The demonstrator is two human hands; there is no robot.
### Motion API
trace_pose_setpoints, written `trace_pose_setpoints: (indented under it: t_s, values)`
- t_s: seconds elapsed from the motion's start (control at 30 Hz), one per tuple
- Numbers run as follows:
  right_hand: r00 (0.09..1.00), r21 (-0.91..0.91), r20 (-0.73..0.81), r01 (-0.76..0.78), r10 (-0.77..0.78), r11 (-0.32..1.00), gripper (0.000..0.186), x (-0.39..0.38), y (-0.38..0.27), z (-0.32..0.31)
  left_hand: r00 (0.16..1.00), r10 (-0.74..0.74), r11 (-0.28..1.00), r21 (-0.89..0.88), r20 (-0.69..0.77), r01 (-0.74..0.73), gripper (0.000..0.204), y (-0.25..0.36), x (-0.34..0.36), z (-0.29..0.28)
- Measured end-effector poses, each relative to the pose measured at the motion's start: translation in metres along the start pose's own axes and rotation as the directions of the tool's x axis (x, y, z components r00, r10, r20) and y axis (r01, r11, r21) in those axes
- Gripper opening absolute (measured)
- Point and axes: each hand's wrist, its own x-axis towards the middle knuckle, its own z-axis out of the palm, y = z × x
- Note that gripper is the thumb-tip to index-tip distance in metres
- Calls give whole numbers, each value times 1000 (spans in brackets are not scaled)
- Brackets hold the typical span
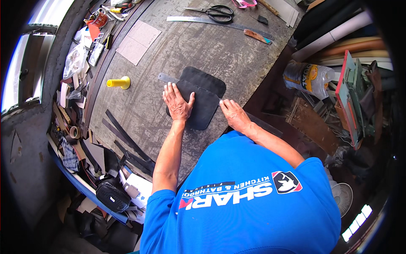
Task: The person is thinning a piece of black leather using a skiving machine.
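Note:
Two layers of black, leather-like sheet with rounded corners lie on the worn workbench [139, 91]: the upper flap [205, 108] overlaps the farther piece [203, 79]. A metal ruler [166, 78] sticks out at their left side, the rest of it hidden along the overlap. My left hand [178, 103] rests flat on the upper flap, fingers stretched out and pressing it down. At the right end of the overlap, my right hand [235, 115] is closed with its fingertips pinched at the sheet's edge. What sits between those fingertips is too small to make out.
Farther back lie black scissors [220, 14], a long steel ruler [190, 19] and a knife-like tool [257, 36]. To the left are a yellow spool-shaped piece [119, 82], a pale card [138, 42] and black strips [129, 137]. Rolls of material [338, 40] crowd the right.

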Motion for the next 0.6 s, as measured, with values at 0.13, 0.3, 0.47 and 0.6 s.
trace_pose_setpoints:
  t_s: [0.13, 0.3, 0.47, 0.6]
  values:
    - [1000, 1, -12, 5, -5, 1000, 44, 0, 0, -1, 1000, -3, 1000, -2, 2, 3, 88, 0, 0, 0]
    - [1000, 8, -5, 5, -5, 1000, 45, 0, 0, -1, 1000, 0, 1000, -15, -14, -1, 86, 0, 0, 0]
    - [1000, 17, -19, 12, -12, 1000, 47, -1, 1, 0, 1000, -2, 1000, -7, -2, 2, 88, 0, 0, 0]
    - [1000, 17, -12, 16, -16, 1000, 48, -1, 1, 0, 1000, 0, 1000, -4, -3, 0, 88, -1, -1, 0]
